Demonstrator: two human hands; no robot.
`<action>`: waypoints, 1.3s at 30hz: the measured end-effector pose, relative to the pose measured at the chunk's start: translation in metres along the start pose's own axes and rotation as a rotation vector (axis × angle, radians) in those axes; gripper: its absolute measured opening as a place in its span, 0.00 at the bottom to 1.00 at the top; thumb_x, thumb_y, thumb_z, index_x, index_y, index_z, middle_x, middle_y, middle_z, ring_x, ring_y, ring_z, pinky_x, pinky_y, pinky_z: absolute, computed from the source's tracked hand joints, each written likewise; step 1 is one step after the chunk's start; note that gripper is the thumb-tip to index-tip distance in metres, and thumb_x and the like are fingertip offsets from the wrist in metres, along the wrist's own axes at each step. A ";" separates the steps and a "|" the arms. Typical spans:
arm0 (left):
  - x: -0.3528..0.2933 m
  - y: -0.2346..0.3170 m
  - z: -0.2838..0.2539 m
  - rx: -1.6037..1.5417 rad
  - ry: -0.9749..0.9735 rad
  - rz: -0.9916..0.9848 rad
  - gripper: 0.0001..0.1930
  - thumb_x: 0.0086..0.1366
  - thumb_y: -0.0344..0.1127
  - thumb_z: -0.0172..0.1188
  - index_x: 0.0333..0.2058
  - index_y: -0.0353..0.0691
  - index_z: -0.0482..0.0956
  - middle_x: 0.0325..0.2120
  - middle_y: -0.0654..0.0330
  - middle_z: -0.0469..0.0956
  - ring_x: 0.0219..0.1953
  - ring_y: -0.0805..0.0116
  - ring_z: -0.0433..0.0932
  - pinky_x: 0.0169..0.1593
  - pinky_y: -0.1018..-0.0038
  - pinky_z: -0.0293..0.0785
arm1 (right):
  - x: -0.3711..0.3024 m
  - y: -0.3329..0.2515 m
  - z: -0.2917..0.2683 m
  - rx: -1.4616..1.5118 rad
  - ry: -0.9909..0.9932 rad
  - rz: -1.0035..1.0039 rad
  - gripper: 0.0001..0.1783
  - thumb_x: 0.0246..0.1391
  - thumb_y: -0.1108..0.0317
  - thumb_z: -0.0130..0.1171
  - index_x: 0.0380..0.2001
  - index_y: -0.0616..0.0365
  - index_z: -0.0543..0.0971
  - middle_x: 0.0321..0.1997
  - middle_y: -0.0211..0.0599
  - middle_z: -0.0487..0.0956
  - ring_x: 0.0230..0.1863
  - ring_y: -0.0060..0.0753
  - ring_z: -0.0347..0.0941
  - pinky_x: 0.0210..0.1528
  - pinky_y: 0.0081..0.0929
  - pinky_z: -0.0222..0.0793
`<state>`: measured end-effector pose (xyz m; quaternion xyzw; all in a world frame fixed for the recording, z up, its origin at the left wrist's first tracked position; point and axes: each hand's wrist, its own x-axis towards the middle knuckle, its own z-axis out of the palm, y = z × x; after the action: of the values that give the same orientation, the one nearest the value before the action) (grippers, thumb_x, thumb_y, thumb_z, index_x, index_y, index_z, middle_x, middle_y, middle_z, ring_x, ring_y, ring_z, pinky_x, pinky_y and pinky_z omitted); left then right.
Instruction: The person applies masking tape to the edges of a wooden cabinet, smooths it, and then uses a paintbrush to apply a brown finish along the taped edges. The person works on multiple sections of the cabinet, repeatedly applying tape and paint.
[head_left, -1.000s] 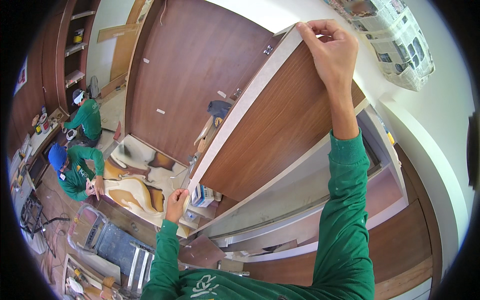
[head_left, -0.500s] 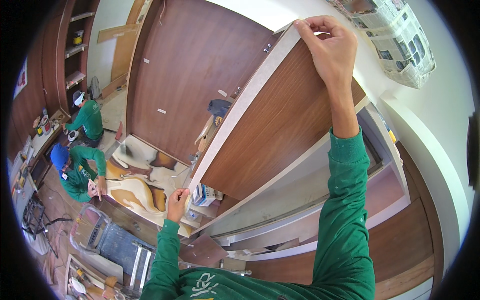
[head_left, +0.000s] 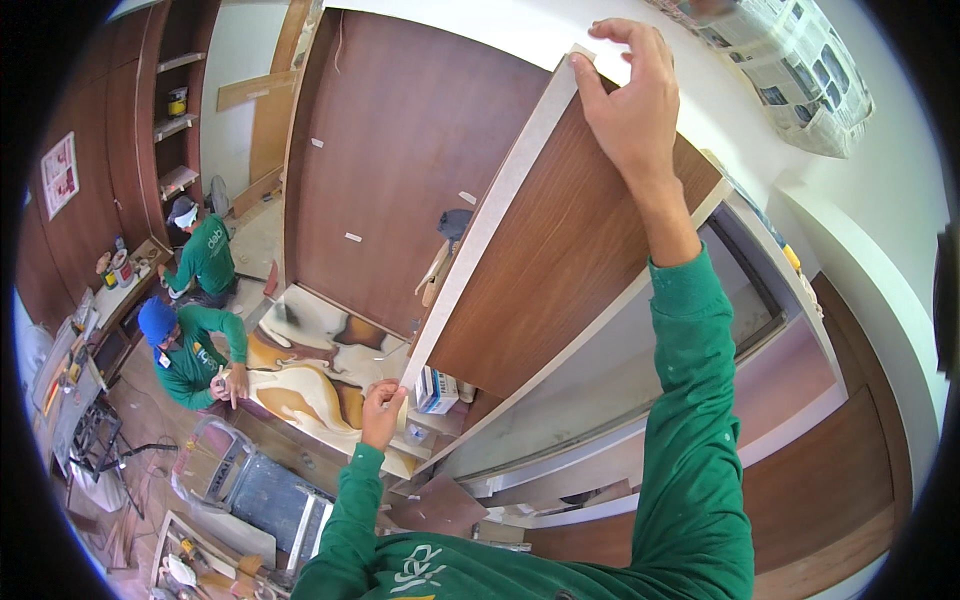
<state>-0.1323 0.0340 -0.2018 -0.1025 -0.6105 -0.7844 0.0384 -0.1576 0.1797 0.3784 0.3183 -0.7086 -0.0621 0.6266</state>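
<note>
A wood-grain cabinet door (head_left: 560,250) stands open before me, a pale strip that looks like masking tape (head_left: 495,215) running down its edge. At the door's top corner my right hand (head_left: 638,115) has its thumb against the strip and its fingers spread apart. Lower down, at the strip's bottom end, my left hand (head_left: 380,415) is closed in a pinch on it. Whether a roll sits inside that hand is hidden by the fingers. Just right of my left hand is a white and blue box (head_left: 435,390) on a shelf.
Two people in green, one nearer (head_left: 200,350) and one farther (head_left: 207,245), work at the left. A panel with brown and cream swirls (head_left: 300,380) lies below the door. A stepladder (head_left: 265,500) stands lower left. A newspaper-wrapped fixture (head_left: 800,80) hangs at upper right.
My right hand's fingers have lifted and spread from the top corner, and the thumb stays near the strip. My left hand remains at the lower end. The whole view has shifted slightly.
</note>
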 end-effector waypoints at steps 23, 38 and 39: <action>-0.002 -0.014 0.008 -0.141 0.016 -0.008 0.12 0.72 0.36 0.63 0.31 0.33 0.79 0.41 0.57 0.80 0.42 0.72 0.76 0.47 0.75 0.71 | -0.074 -0.028 -0.025 -0.268 -0.315 -0.260 0.32 0.44 0.77 0.63 0.58 0.53 0.81 0.67 0.29 0.75 0.66 0.38 0.68 0.67 0.41 0.66; -0.018 -0.020 0.004 -0.046 0.067 0.014 0.11 0.70 0.35 0.65 0.31 0.32 0.80 0.40 0.57 0.80 0.39 0.74 0.75 0.45 0.75 0.72 | -0.076 -0.030 -0.025 -0.348 -0.348 -0.266 0.32 0.42 0.76 0.67 0.56 0.46 0.82 0.65 0.29 0.75 0.66 0.39 0.68 0.65 0.41 0.65; -0.017 -0.018 0.002 -0.055 0.062 -0.016 0.11 0.70 0.35 0.65 0.32 0.32 0.80 0.41 0.56 0.80 0.39 0.74 0.75 0.45 0.75 0.72 | -0.075 -0.028 -0.023 -0.321 -0.319 -0.275 0.31 0.43 0.75 0.68 0.55 0.47 0.82 0.64 0.30 0.75 0.65 0.39 0.69 0.64 0.41 0.66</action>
<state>-0.1186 0.0398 -0.2221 -0.0741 -0.5880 -0.8040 0.0483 -0.1246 0.2041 0.3059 0.2946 -0.7296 -0.3077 0.5350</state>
